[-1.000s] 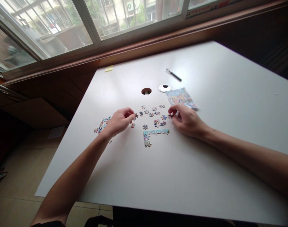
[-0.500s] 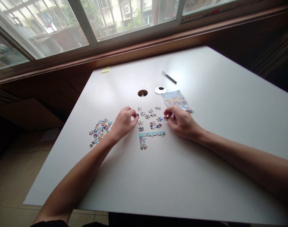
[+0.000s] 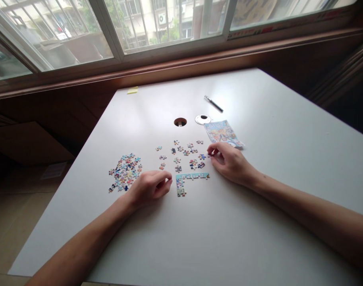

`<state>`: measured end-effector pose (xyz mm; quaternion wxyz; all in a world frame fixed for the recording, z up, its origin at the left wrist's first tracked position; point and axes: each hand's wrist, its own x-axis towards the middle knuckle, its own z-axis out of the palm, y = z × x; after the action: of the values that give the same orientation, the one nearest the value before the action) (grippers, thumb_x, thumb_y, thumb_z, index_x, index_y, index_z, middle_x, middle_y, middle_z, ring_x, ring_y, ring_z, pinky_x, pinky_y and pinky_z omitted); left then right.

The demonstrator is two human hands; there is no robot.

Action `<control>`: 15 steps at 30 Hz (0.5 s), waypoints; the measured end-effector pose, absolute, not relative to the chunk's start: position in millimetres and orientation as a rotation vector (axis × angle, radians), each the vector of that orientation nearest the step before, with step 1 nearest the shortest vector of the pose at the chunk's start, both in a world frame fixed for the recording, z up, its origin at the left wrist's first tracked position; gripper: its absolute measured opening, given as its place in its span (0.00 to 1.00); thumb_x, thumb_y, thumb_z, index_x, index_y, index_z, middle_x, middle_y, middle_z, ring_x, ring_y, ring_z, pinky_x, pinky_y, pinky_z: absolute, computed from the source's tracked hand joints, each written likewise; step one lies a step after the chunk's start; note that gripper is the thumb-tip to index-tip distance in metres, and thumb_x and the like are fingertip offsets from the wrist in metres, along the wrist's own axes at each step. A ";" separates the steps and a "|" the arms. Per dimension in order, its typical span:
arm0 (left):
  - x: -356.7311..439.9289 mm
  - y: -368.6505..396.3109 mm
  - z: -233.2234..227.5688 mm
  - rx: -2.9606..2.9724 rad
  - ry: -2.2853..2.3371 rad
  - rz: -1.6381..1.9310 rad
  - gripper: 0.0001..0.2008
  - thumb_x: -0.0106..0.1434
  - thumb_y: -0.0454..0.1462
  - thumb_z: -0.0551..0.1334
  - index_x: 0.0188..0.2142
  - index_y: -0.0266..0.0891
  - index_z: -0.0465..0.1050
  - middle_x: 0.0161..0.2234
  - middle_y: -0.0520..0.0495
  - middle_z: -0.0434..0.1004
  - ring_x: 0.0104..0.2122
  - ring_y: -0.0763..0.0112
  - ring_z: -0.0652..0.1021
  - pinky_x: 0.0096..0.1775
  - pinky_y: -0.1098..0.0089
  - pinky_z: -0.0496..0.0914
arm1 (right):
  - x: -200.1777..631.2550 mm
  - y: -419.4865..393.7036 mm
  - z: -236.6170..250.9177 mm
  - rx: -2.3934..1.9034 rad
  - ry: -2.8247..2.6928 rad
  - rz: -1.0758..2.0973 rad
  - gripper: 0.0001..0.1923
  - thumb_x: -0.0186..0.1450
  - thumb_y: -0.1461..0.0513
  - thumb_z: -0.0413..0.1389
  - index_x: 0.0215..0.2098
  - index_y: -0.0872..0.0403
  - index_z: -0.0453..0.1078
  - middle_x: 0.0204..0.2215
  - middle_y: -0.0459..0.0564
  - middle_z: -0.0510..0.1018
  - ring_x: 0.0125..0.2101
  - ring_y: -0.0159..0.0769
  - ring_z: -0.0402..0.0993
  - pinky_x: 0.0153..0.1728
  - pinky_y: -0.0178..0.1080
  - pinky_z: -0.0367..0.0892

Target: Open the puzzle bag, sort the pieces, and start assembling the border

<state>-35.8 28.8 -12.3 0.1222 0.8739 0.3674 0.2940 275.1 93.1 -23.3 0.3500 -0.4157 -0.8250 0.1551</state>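
My left hand (image 3: 151,186) hovers or rests just left of the joined puzzle corner (image 3: 193,176), its fingers curled and closed with no piece showing at the tips. That corner is an L-shaped strip: a light blue top row and a short column down its left side. Farther right, my right hand (image 3: 230,163) pinches a small dark puzzle piece (image 3: 210,155) between thumb and fingers. Several loose puzzle pieces (image 3: 186,152) lie spread out between and beyond the hands. Left of my left hand is a heap of mixed puzzle pieces (image 3: 126,171), partly overlapping.
A colourful picture sheet (image 3: 223,132) lies beyond my right hand. Behind it are a round metal cover (image 3: 203,119), a cable hole (image 3: 180,122) and a pen (image 3: 213,104). A yellow sticky note (image 3: 132,90) sits by the white table's (image 3: 199,234) far left corner.
My left hand has let go of a dark piece among the loose ones and moved down and left, beside the joined corner. My right hand stays near its place; the view has tilted slightly.
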 end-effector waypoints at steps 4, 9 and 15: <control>-37.2 30.3 -9.7 2.464 1.037 0.761 0.05 0.67 0.33 0.57 0.35 0.39 0.71 0.26 0.52 0.73 0.25 0.76 0.70 0.31 0.75 0.66 | 275.0 93.0 -23.1 -1.086 -2.141 0.408 0.10 0.64 0.69 0.53 0.42 0.52 0.67 0.35 0.50 0.74 0.34 0.40 0.72 0.37 0.43 0.68; -38.3 29.3 -7.9 2.425 1.052 0.707 0.07 0.67 0.34 0.56 0.35 0.39 0.72 0.26 0.51 0.72 0.25 0.75 0.70 0.32 0.74 0.66 | 274.1 92.3 -20.1 -1.106 -2.155 0.404 0.09 0.64 0.68 0.53 0.42 0.51 0.66 0.35 0.51 0.75 0.35 0.41 0.72 0.38 0.44 0.69; -38.7 28.6 -7.5 2.427 1.054 0.687 0.07 0.67 0.33 0.55 0.36 0.39 0.72 0.26 0.52 0.70 0.25 0.75 0.68 0.30 0.74 0.64 | 276.2 93.0 -21.5 -1.121 -2.169 0.395 0.09 0.65 0.67 0.53 0.43 0.51 0.66 0.36 0.51 0.74 0.36 0.42 0.72 0.38 0.44 0.69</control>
<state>-38.7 28.6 -7.5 0.2027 0.8693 0.3776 0.2462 276.2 93.0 -21.5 0.3281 -0.4281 -0.8285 0.1507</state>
